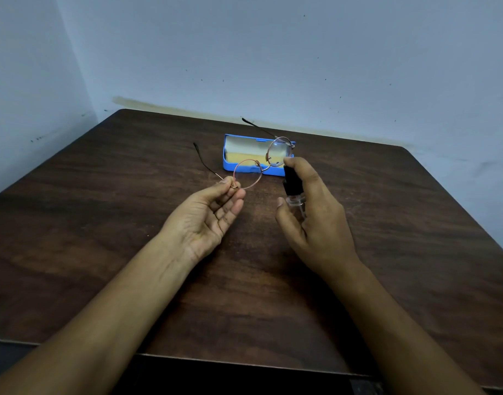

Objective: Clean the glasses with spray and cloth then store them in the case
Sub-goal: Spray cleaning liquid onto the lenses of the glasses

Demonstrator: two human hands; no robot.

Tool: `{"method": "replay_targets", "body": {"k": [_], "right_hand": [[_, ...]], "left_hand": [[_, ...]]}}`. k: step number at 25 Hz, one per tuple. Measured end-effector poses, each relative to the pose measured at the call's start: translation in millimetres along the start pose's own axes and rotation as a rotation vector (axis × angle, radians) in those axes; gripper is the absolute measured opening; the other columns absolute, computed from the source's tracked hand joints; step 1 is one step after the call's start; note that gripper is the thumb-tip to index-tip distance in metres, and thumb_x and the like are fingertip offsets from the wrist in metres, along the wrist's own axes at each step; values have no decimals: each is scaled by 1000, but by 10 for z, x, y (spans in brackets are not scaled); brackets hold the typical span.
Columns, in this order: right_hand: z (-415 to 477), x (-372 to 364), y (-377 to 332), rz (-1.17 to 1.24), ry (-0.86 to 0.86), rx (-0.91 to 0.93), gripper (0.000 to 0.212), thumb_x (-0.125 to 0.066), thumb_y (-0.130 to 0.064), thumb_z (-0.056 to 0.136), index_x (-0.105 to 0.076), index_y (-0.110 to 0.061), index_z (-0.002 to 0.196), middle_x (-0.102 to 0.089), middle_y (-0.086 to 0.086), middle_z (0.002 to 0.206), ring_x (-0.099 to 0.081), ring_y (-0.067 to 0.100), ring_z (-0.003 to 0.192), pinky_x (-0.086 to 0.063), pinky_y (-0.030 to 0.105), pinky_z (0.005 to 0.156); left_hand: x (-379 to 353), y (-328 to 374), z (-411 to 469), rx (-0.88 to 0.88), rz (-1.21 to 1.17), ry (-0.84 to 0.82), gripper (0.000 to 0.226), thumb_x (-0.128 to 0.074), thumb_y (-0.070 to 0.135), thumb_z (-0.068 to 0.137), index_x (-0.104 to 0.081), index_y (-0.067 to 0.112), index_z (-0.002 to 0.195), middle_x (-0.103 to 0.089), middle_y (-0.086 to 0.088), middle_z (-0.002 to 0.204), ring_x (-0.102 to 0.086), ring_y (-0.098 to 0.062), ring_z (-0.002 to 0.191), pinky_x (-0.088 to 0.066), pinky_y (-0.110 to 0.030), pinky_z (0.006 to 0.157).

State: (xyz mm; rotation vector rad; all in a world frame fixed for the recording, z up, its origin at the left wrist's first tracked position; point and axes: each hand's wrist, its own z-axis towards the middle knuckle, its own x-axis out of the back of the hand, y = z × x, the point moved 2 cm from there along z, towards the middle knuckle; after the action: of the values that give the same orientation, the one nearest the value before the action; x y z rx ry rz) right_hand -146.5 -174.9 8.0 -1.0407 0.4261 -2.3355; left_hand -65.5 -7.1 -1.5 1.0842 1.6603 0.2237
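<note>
My left hand [213, 212] pinches the round, thin-rimmed glasses [261, 162] at the hinge of the near lens, holding them up over the table with both temples unfolded. My right hand [315, 215] grips a small clear spray bottle [294, 192] with a black top, its forefinger on the nozzle, which points at the farther lens. Behind the glasses lies the open blue case [230, 163] with a yellow cloth [246, 157] inside it.
A dark wooden table [102, 223] stands in a corner against pale blue walls. Its front edge runs across the bottom of the view, and its right edge slants away at the far right.
</note>
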Motion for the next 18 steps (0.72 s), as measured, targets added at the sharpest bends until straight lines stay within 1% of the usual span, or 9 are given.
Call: {"method": "replay_targets", "body": {"k": [2, 4, 6, 8, 10, 13, 14, 17, 18], "right_hand": [[1, 11, 2, -7, 5, -1, 57, -61, -17, 94, -39, -26, 146, -61, -5, 110, -55, 9, 69, -54, 37, 65], [3, 18, 2, -12, 22, -6, 56, -61, -16, 94, -41, -24, 146, -62, -5, 113, -58, 9, 73, -54, 36, 67], [6, 22, 10, -10, 45, -18, 59, -63, -16, 94, -42, -22, 148, -62, -4, 118, -59, 8, 72, -53, 35, 66], [15, 38, 40, -9, 73, -29, 60, -63, -15, 94, -42, -23, 150, -62, -4, 119, -59, 8, 72, -53, 34, 66], [36, 74, 84, -22, 105, -53, 60, -63, -16, 95, -40, -27, 149, -60, -7, 119, -61, 9, 77, -54, 35, 68], [67, 125, 154, -32, 135, -105, 58, -61, -17, 95, -39, -31, 147, -58, -12, 117, -61, -1, 88, -54, 32, 71], [71, 135, 175, -34, 143, -117, 56, -60, -17, 95, -40, -31, 146, -58, -13, 116, -60, -3, 88, -53, 31, 71], [91, 154, 239, -39, 178, -149, 55, -59, -19, 96, -40, -29, 146, -58, -13, 116, -57, -4, 75, -51, 29, 70], [96, 164, 251, -37, 192, -150, 56, -59, -19, 96, -40, -29, 148, -59, -12, 118, -57, -4, 76, -50, 28, 71]], "left_hand": [[-1, 1, 3, 2, 0, 2, 7, -67, 11, 93, -73, 9, 92, -76, -1, 73, -75, -8, 64, -61, -21, 64], [0, 4, 6, -2, -2, 8, 8, -67, 10, 93, -74, 10, 90, -76, -1, 72, -75, -9, 64, -62, -21, 62], [2, 5, 5, -4, -9, 14, 9, -67, 10, 93, -74, 10, 89, -76, -2, 72, -75, -9, 64, -62, -21, 62], [7, 5, 1, -5, -12, 13, 9, -67, 10, 93, -74, 10, 89, -77, -2, 73, -75, -9, 65, -62, -21, 64], [13, 6, 1, -10, -5, 11, 9, -67, 10, 93, -74, 10, 90, -77, -1, 74, -75, -9, 65, -62, -21, 64], [10, 5, 1, -19, 9, 12, 8, -66, 11, 94, -74, 11, 90, -76, 0, 73, -75, -8, 64, -62, -20, 63], [10, 5, -2, -20, 9, 13, 9, -66, 11, 94, -74, 11, 90, -76, 0, 73, -75, -8, 64, -62, -20, 62], [13, 11, -11, -24, 4, 16, 9, -66, 10, 93, -74, 11, 89, -77, -1, 74, -75, -8, 66, -62, -20, 63], [14, 14, -9, -28, 4, 15, 10, -66, 10, 93, -75, 11, 89, -77, -1, 75, -75, -8, 66, -62, -20, 63]]}}
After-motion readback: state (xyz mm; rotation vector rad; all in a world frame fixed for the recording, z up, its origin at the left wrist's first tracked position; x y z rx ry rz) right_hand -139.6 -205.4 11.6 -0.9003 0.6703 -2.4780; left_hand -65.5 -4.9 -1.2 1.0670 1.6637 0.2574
